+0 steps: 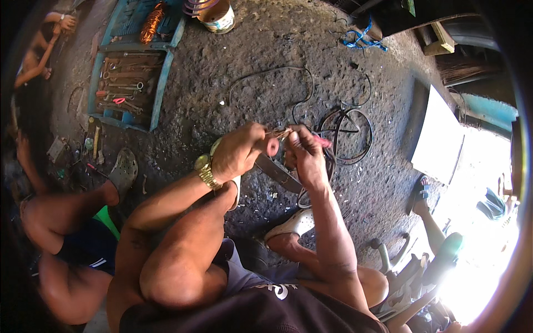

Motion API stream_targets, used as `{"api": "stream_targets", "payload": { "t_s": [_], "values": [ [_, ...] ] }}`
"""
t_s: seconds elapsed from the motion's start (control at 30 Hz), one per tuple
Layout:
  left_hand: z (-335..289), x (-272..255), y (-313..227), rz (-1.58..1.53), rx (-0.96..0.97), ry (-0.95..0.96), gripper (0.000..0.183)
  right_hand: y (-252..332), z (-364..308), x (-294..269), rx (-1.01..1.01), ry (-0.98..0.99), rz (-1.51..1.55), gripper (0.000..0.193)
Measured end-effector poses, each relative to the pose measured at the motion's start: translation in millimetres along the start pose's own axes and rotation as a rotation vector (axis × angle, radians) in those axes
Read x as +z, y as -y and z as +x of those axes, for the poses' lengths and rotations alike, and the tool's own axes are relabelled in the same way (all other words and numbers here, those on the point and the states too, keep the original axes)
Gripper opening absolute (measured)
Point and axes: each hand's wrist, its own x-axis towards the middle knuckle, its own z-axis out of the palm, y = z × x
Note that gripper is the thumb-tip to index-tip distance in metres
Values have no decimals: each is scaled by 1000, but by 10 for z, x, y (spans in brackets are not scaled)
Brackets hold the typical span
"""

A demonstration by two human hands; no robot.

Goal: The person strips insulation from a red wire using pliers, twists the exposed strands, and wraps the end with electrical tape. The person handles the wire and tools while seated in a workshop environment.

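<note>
My left hand (240, 151), below a gold wristwatch (205, 169), is closed, its fingers pinching thin copper-coloured wire strands (277, 133). My right hand (305, 152) meets it from the other side, thumb and fingers pressed on the same strands. A rounded red piece (271, 147) sits beside my left fingertips. Another red, handle-like piece (322, 141) sticks out past my right hand; I cannot tell whether the two belong to one tool. Black cable (355, 158) lies in loops just right of my right hand. A dark flat strip (277, 175) shows below my hands.
An open blue toolbox (161, 91) with wrenches and an orange wire bundle (152, 23) stands far left. Nearby is a white bucket (219, 19). Blue cord (363, 40) lies far right. A white panel (438, 136) leans at the right. Another person's leg (69, 216) is close on my left.
</note>
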Motion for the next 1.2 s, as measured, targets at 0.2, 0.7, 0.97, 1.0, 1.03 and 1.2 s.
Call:
{"api": "stream_targets", "payload": {
  "t_s": [0.2,0.7,0.97,1.0,1.03,1.2],
  "values": [
    [-74,168,-32,-63,-283,-94,30,89,87,-37,-394,-125,-701,16],
    [-166,369,1682,-189,-1001,306,40,-1719,-343,-622,-382,17,-1807,59],
    [-320,462,1771,-41,-973,250,44,-1600,-273,-592,-272,122,-1927,72],
    [-329,459,1752,-68,-1013,266,46,-1616,-272,-597,-234,129,-1927,71],
    [-331,450,1748,-78,-1049,267,48,-1635,-259,-603,-250,105,-1928,71],
    [-351,514,1749,-568,-759,170,76,-1713,-290,-619,-229,112,-1865,66]
  ]
}}
